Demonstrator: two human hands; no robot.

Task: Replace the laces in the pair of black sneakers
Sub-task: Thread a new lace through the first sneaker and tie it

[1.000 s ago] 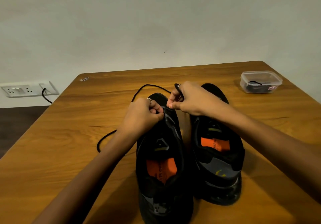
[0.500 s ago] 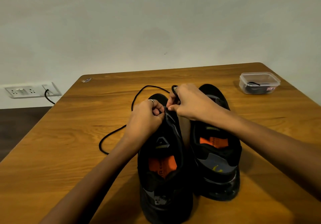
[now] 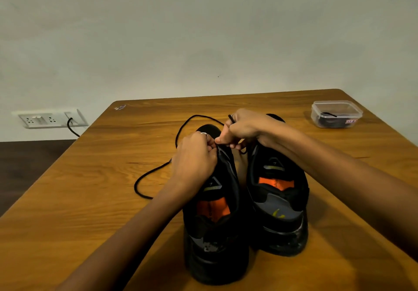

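Two black sneakers [image 3: 246, 200] are standing side by side, heels toward the camera, on a wooden counter [image 3: 90, 200]. The left hand [image 3: 194, 155] is gripping the left shoe's upper while the right hand [image 3: 246, 127] is pinching one black lace [image 3: 156, 171] trailing left across the wood. One clear plastic tub [image 3: 336, 114] is sitting far right; one wall socket [image 3: 48, 119] is showing behind

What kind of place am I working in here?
Probably a plain room at home or in an office: a wooden table against a bare wall, a switch-and-socket plate low on that wall, and a small plastic tub on the table.
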